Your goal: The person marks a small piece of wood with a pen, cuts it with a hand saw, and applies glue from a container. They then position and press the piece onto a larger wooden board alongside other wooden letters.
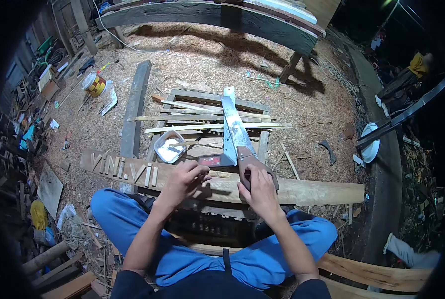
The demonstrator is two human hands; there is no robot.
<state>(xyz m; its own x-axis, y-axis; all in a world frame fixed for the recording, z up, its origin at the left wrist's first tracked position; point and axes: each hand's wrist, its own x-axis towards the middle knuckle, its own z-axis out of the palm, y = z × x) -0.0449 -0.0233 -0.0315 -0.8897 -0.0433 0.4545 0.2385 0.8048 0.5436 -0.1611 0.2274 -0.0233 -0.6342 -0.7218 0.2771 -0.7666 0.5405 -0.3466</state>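
Handsaw [239,132] points away from you, handle [247,157] by your right grip [261,192]; left grip [181,182] is farther. Both half-curled, can't tell if holding anything.

Bright ground, dark surroundings

Around you spreads brightly lit ground [307,124], littered with pale wood shavings [207,74]. Across its far edge stands a heavy timber bench [192,14], a broad shadow lying beneath it; a thin white cord [119,41] trails over the shavings there. Along the ground's left edge you have a jumble of clutter [49,82], with upright posts [79,20] at the far left corner. Down the right edge runs a grey paved strip [387,199], and past it your surroundings are mostly dark
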